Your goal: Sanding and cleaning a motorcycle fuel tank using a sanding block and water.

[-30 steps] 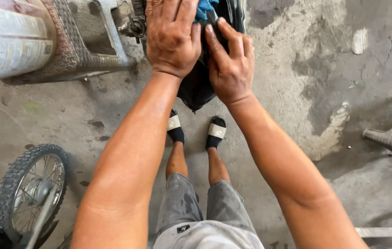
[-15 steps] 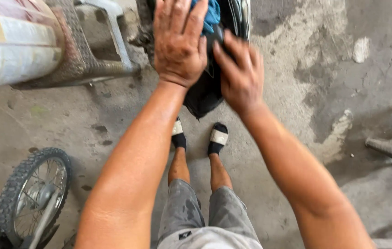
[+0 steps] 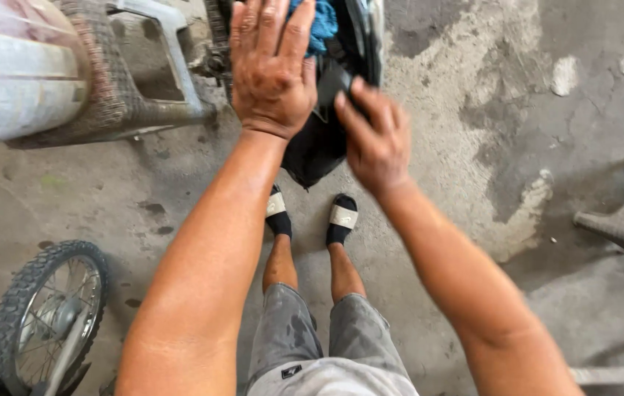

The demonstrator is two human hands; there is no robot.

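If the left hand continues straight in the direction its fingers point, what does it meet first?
Probably the blue cloth just beyond the fingertips of the left hand, though depth is unclear.

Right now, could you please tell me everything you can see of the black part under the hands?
The black part looks like smooth, dark plastic or rubber, tapering to a point above the feet. Its top runs out of view. The left hand lies flat on it; the right hand touches its right edge. A blue cloth sits above it.
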